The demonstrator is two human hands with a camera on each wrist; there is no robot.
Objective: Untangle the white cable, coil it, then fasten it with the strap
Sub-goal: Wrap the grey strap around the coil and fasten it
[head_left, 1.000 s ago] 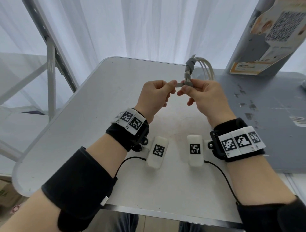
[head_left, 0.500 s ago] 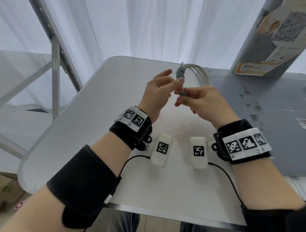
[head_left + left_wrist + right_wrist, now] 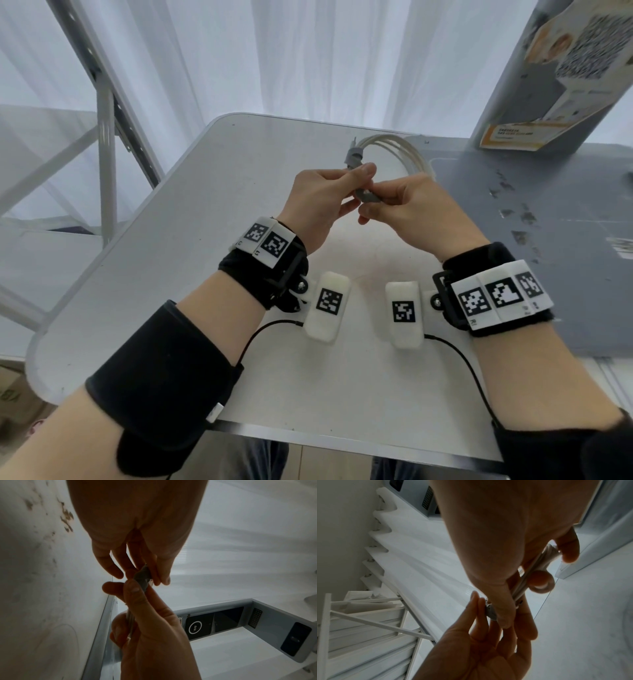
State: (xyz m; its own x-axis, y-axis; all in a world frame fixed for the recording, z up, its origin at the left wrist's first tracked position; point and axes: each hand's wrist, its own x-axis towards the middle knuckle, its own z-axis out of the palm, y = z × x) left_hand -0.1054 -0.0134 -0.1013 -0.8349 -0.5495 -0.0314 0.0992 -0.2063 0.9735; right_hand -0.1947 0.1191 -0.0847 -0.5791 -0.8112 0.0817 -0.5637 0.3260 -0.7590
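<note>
1. White cable [image 3: 394, 149] is already coiled, held in the air above the white table [image 3: 171, 240], between both hands. Loops arc up and away behind the right hand.
2. Grey strap [image 3: 368, 196] is wrapped around the gathered strands. A second grey bit shows higher on the bundle at the loop top; cannot tell whether it is the strap's tail or a plug.
3. Right hand [image 3: 414, 209]: fingers curled round the bundle, thumb and forefinger pinching at the strap wrap.
4. Left hand [image 3: 325, 202]: thumb and fingertips pinch the strap end; the other fingers are loosely curled.
5. Judgement: we're in the fastening step, with untangling and coiling done.
6. Handling: the cable looks light, soft and springy, so the loops will likely fan out if the grip slackens.
7. Hold it at the gathered neck, right by the strap, not on the loop arc.
8. The strap looks thin and floppy; keep tension on its free end while closing.
</note>
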